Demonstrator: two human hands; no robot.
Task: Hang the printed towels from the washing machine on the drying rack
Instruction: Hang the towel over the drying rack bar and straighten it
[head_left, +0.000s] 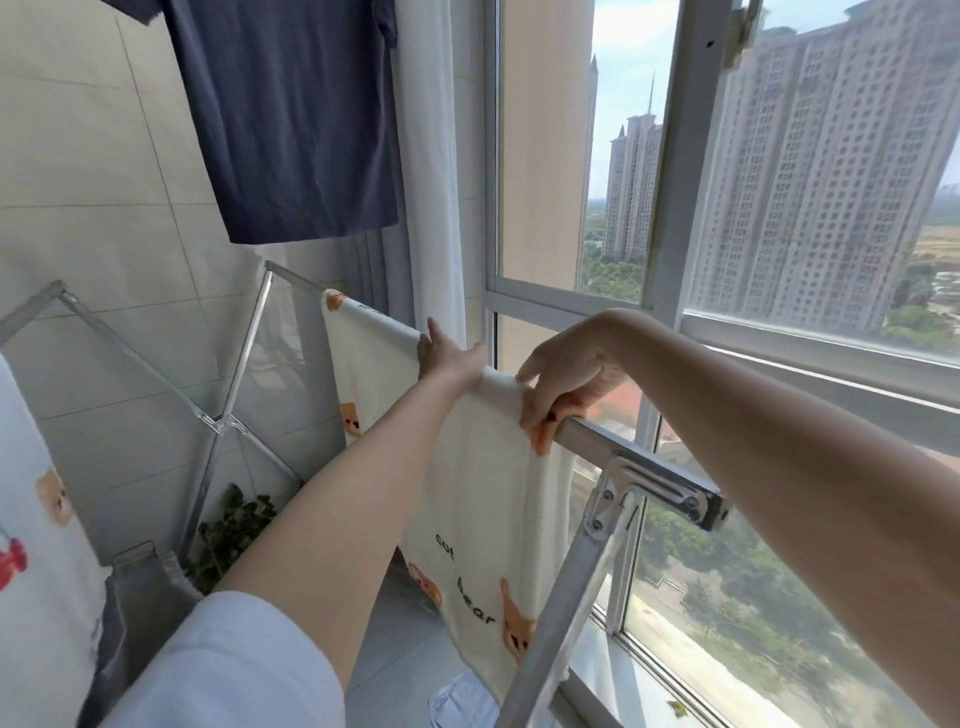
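Bear-print towel (483, 467) draped over the drying rack's top rail (597, 434). Left hand (449, 356) pressing flat on the fold, unclenched; right hand (563, 387) pinching the towel's corner. Uneven overhang risks sliding off once released.

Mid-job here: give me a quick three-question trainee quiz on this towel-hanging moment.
1. True or false: the bear towel is draped over the rack's top bar.
2. Which hand pinches the towel's edge nearest the metal bracket?
3. What hangs overhead at upper left: A) navy T-shirt, B) red jacket, C) striped socks?

Key: 1 true. 2 the right hand; the left hand presses the towel farther along the bar. 3 A, the navy T-shirt.
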